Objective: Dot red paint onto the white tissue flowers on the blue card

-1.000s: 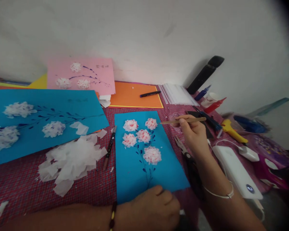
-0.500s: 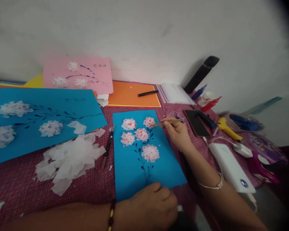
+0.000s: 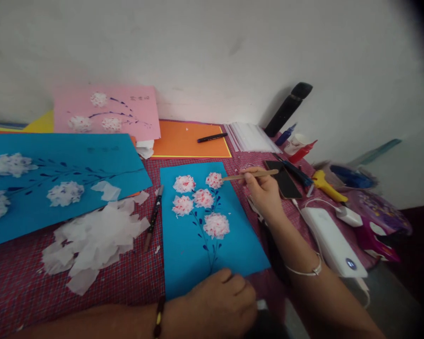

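Observation:
A flat, thin wooden stick [image 3: 266,173] is pinched between the thumb and fingers of my right hand [image 3: 263,190]. Its tip touches or nearly touches the right edge of the upper-right paper flower [image 3: 214,181]. That flower is one of several red-speckled white tissue flowers on a blue sheet [image 3: 240,235] with dark painted stems and leaves. My left hand [image 3: 221,301] rests, curled into a fist, at the sheet's near edge; its fingertips are hidden and nothing shows in it. A dark pen-like tool with a brown end [image 3: 153,219] lies along the sheet's left side.
Torn white tissue [image 3: 95,235] is piled on the left, beside another blue flower sheet [image 3: 74,150]. A pink flower sheet [image 3: 134,103] leans on the wall. A phone [image 3: 286,183], a white power bank [image 3: 334,242] and a yellow glue gun [image 3: 328,186] lie on the right.
The whole scene has shifted slightly left in view. More of the stick now sticks out behind my right hand, its tip still at the upper-right flower. My left hand stays curled.

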`<state>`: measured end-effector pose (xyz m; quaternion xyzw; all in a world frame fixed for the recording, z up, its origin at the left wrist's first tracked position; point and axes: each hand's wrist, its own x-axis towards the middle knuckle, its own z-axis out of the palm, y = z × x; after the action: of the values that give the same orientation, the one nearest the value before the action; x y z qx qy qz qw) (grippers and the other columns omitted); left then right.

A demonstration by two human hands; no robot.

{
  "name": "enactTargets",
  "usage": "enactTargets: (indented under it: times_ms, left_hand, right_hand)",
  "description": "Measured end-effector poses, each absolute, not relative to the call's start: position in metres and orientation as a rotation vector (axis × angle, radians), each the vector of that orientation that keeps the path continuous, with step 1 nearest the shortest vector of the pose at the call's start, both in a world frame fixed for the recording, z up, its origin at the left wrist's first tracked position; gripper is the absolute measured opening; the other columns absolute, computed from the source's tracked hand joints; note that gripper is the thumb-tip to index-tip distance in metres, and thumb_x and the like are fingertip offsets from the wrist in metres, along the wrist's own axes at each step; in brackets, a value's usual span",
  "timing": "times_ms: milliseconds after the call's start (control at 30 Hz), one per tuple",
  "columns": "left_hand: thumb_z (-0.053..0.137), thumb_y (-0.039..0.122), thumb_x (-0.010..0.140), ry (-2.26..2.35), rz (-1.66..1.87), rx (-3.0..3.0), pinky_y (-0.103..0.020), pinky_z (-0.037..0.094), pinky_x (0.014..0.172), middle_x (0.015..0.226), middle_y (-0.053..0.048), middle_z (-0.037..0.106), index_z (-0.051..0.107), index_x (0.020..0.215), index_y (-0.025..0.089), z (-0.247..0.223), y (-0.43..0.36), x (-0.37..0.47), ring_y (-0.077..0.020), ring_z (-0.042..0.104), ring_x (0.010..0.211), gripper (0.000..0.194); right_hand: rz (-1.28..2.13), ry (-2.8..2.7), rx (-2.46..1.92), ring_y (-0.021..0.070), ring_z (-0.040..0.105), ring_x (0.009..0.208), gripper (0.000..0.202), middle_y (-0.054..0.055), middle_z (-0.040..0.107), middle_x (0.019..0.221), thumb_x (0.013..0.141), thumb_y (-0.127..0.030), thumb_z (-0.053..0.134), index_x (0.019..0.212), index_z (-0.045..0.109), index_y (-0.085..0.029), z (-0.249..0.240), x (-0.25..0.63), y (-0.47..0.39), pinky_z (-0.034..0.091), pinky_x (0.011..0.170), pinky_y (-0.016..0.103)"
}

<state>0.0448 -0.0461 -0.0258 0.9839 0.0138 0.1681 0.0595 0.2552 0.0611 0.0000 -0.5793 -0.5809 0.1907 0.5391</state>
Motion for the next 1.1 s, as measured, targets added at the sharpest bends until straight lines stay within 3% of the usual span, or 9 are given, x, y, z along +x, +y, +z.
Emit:
enactTargets:
  times_ms: [200,400,667,900,1100]
  left_hand:
    - [0.052,0.026,0.094,0.021,0.537,3.012,-0.031,0.034,0.063,0.096,-0.005,0.059,0.063,0.098,0.014,-0.03,-0.046,0.045,-0.0158,0.049,0.076,0.017]
    - [0.049,0.025,0.095,0.029,0.58,3.027,-0.032,0.034,0.063,0.094,-0.006,0.06,0.064,0.1,0.013,-0.033,-0.047,0.045,-0.0164,0.049,0.076,0.019]
    - [0.053,0.026,0.094,0.043,0.509,3.009,-0.032,0.035,0.062,0.09,-0.004,0.058,0.064,0.1,0.013,-0.026,-0.046,0.045,-0.0165,0.049,0.074,0.018]
    - [0.054,0.025,0.093,0.03,0.535,3.007,-0.032,0.034,0.062,0.089,-0.003,0.059,0.063,0.102,0.012,-0.028,-0.045,0.045,-0.0169,0.049,0.074,0.018]
    - [0.056,0.027,0.091,0.071,0.613,3.019,-0.033,0.034,0.061,0.091,-0.003,0.063,0.062,0.1,0.013,-0.037,-0.047,0.049,-0.0175,0.05,0.072,0.018]
  right_hand:
    - [0.395,-1.323,-1.452,0.0139,0.057,0.058,0.016,-0.002,0.059,0.062,0.09,-0.035,0.051,0.083,0.055,-0.02,0.008,0.265,0.057,0.045,0.062,0.029]
    - [0.565,-1.431,-1.449,0.0175,0.064,0.063,0.018,0.001,0.067,0.068,0.089,-0.041,0.052,0.087,0.053,-0.023,-0.01,0.26,0.065,0.051,0.066,0.033]
    - [0.707,-1.247,-1.359,0.018,0.066,0.061,0.02,0.001,0.069,0.068,0.082,-0.041,0.062,0.081,0.053,-0.023,-0.012,0.256,0.072,0.052,0.06,0.032]
    - [0.248,-1.19,-1.483,0.0155,0.055,0.052,0.024,-0.001,0.059,0.059,0.088,-0.045,0.052,0.078,0.053,-0.023,0.015,0.289,0.056,0.046,0.058,0.031]
    - [-0.016,-1.293,-1.927,0.0208,0.06,0.068,0.017,0.004,0.064,0.069,0.085,-0.033,0.045,0.077,0.054,-0.022,0.018,0.33,0.051,0.044,0.068,0.033]
